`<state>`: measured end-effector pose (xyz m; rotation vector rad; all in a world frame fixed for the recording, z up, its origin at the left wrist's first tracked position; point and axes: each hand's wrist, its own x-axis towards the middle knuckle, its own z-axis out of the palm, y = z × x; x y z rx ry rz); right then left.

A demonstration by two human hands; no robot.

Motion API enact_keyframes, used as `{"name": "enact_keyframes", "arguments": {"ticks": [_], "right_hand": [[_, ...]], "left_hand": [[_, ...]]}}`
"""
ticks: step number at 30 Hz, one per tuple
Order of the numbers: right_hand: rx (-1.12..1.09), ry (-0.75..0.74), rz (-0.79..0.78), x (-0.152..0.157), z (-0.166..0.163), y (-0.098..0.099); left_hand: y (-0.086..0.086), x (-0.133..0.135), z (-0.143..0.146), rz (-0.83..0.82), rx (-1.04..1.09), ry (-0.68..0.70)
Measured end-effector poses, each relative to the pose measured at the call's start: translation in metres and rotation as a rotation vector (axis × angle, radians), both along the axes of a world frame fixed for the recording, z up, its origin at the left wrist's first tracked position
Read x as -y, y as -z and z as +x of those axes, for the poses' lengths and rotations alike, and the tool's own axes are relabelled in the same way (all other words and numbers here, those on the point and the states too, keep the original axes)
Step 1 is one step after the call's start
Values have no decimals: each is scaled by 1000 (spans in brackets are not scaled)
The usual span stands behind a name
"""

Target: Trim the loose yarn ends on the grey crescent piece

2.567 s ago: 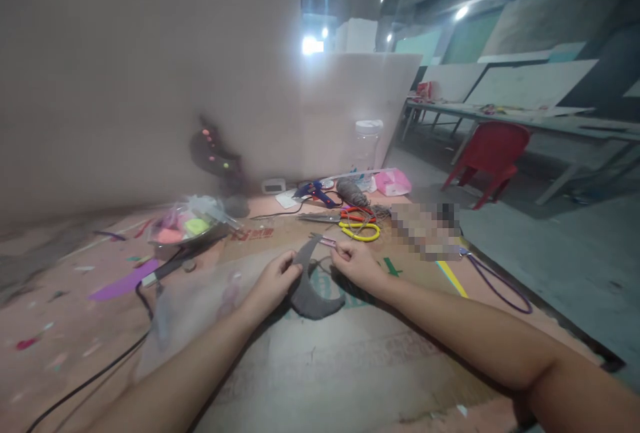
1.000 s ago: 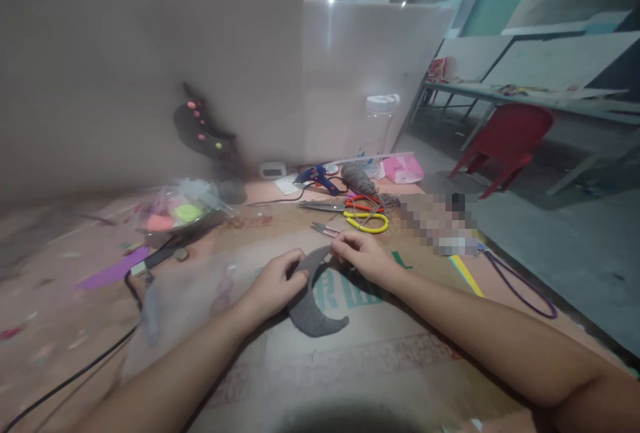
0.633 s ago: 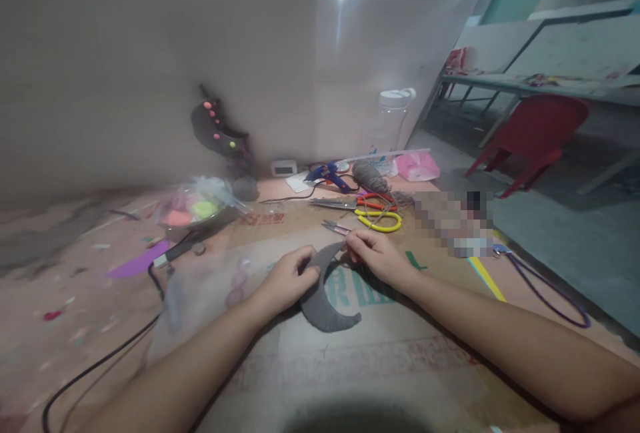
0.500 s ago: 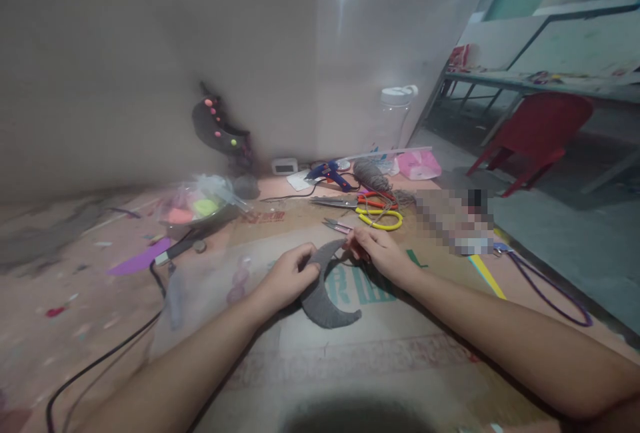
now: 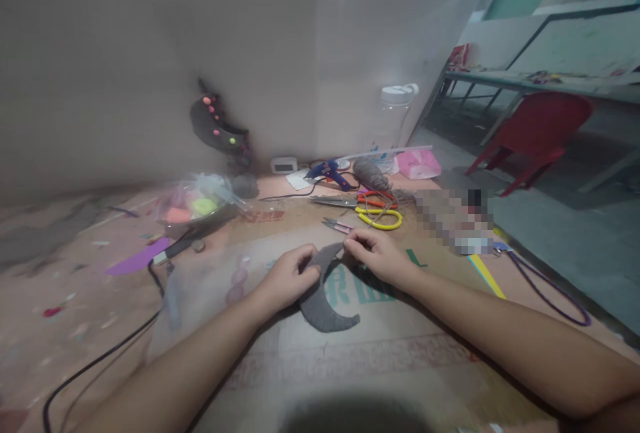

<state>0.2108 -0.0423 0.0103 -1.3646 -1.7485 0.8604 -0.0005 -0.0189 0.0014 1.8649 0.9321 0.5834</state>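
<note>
A grey crescent moon shape, its surface looking wrapped in yarn, is held above the cardboard with its hollow side facing right. My left hand is closed on its outer left edge, thumb on top. At the upper tip of the crescent, my right hand pinches with thumb and forefinger; whether a yarn strand is also between them is too small to tell. Just beyond my right hand lie small thread snips and scissors with yellow and orange handles. A ball of grey yarn rests farther back.
A blue glue gun, a small white timer and a clear bottle stand along the back. At left are a bag of coloured pieces, purple sheet and black cable. A decorated dark crescent is by the wall.
My right hand's fingers have shifted slightly at the upper tip. The crescent has tilted a little, its lower end sitting slightly lower. My left hand keeps its grip.
</note>
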Motion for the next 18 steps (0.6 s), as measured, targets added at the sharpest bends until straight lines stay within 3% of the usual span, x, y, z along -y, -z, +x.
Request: {"name": "enact_keyframes", "arguments": {"ticks": [18], "right_hand": [[-27,16,33,0,0,3]], "left_hand": [[0,-1,0,-17,23,-7]]}}
